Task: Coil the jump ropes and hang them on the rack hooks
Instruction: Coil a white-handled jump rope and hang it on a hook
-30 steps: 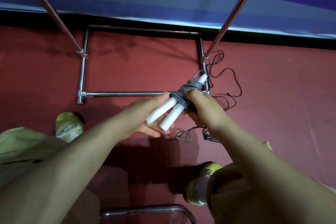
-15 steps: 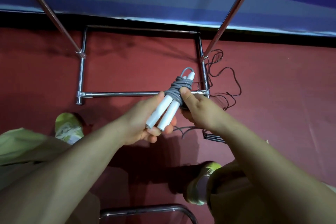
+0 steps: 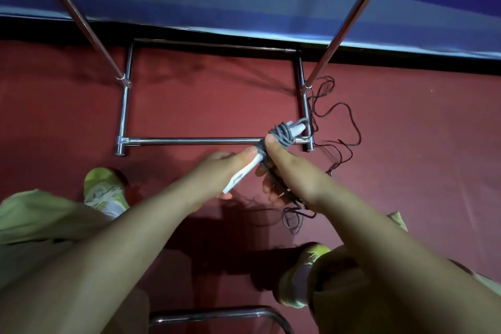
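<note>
Two hands are sharing one grey jump rope (image 3: 282, 134) above the rack base (image 3: 189, 140): the left hand (image 3: 219, 171) is gripping its white handles (image 3: 244, 171), the right hand (image 3: 292, 173) is pinching the wound cord. One dark rope (image 3: 339, 122) is lying loose on the floor.

We see a grey jump rope (image 3: 282, 134) coiled round its white handles (image 3: 244, 172), tilted above the chrome rack base (image 3: 195, 140).

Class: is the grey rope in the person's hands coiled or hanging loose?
Coiled: the grey rope is wound around the white handles, gripped by the left hand and right hand.
</note>
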The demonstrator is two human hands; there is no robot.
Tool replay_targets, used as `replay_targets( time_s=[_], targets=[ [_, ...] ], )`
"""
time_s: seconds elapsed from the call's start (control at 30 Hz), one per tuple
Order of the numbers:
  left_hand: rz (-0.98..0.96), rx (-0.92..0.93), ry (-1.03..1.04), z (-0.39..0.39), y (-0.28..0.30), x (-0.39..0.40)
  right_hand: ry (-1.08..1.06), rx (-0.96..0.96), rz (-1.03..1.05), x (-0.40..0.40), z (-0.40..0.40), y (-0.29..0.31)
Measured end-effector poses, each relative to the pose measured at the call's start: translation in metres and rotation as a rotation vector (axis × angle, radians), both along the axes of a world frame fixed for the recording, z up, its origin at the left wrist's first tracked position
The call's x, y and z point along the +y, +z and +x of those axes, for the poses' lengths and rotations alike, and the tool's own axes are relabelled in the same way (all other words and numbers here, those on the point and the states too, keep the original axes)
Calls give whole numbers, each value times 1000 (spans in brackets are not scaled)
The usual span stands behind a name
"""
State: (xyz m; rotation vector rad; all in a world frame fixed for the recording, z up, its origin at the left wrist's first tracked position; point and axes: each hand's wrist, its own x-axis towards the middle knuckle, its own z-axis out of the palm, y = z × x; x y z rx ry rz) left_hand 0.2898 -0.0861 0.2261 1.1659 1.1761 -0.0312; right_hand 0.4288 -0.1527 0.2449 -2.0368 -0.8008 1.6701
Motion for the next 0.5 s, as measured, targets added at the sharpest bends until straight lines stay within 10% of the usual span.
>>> replay_targets(
  time_s=[0.37,0.5],
  targets=[
    [-577,-309,-78,-9,-1,1,-239,186,261,0,1,3],
    [-858,-703,-273,-16,-10,1,-216,345,377,-5,3,0]
  ],
)
